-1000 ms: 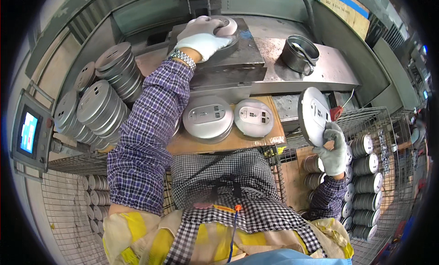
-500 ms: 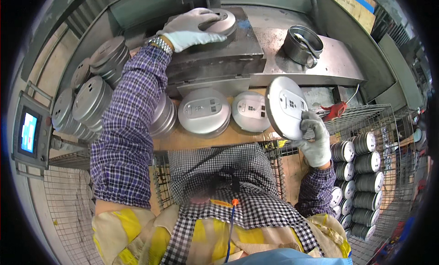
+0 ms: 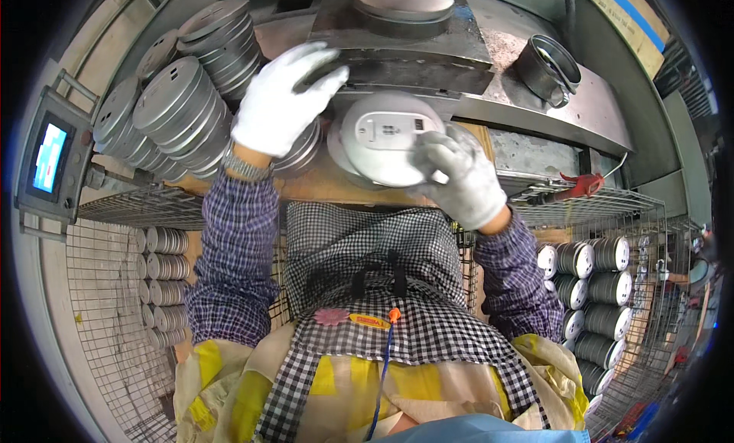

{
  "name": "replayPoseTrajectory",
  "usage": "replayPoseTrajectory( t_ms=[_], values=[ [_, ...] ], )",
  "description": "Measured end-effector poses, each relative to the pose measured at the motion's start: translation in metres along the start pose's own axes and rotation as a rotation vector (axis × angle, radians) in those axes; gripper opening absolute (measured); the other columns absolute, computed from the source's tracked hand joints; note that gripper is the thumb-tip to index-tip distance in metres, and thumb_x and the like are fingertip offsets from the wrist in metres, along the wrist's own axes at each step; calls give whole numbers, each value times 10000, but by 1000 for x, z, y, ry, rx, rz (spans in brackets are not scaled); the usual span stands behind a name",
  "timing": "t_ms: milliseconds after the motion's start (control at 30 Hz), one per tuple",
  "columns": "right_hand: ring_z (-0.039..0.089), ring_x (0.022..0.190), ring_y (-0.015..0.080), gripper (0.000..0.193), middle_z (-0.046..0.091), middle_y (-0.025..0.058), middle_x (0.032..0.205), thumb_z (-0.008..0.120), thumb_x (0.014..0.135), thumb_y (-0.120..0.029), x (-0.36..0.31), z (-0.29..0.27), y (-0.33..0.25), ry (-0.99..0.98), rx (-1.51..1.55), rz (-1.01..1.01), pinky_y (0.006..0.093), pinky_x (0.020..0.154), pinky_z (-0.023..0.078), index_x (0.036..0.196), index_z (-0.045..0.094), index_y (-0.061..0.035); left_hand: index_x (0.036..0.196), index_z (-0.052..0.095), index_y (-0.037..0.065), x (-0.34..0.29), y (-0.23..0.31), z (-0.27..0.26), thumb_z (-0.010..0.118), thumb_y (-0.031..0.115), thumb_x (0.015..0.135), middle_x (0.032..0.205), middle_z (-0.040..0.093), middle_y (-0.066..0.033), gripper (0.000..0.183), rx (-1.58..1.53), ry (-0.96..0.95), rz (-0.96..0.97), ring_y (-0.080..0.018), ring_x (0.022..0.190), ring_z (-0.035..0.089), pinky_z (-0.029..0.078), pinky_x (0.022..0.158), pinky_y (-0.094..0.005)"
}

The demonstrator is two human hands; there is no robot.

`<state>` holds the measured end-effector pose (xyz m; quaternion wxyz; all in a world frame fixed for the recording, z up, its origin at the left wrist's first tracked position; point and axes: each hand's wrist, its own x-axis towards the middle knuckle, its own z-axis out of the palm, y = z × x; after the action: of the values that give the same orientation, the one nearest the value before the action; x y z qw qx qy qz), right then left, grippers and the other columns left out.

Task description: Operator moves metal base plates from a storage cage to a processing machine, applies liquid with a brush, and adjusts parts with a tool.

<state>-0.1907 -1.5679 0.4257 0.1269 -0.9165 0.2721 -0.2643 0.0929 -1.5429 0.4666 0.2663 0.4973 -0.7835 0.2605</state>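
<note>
My left hand, in a white glove, is raised above a short stack of metal discs. Its fingers are apart and nothing is in them. My right hand, in a greyish glove, pinches the right rim of a round silver metal disc with small square cut-outs. That disc overlaps another disc on the wooden surface; whether the two touch I cannot tell. One more disc sits on the dark metal block at the back, with neither hand on it.
Tall, leaning stacks of discs stand at the left, beside a control panel with a lit screen. A dark metal mug stands back right. A red-handled tool lies near wire baskets holding rows of discs.
My left hand has let go of the disc on the block and come back toward me. My right hand has carried its disc leftward over the discs on the wooden surface.
</note>
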Motion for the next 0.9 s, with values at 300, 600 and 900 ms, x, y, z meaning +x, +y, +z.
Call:
replayPoseTrajectory(
  t_ms=[300,600,900],
  values=[
    [614,997,295,565,639,104,1076,867,572,-218,14,25,10,-19,77,28,363,845,499,1066,620,-99,1060,659,-29,-87,4,-48,702,4,794,1159,650,-156,271,-361,151,-633,-261,1046,641,503,900,-333],
    [634,958,371,870,644,213,1015,827,648,-410,-13,-138,160,421,-688,866,436,809,495,1389,423,-201,1115,622,-23,-130,22,-67,590,-81,857,1242,599,-166,267,-534,224,-842,-248,1130,589,484,947,-325],
    [663,818,114,226,706,78,982,664,893,-145,45,-115,117,809,254,366,225,734,513,1086,679,-27,1100,617,-22,-135,30,-70,603,-58,863,1237,596,-163,240,-567,208,-785,-247,1145,578,469,969,-328]
  ],
)
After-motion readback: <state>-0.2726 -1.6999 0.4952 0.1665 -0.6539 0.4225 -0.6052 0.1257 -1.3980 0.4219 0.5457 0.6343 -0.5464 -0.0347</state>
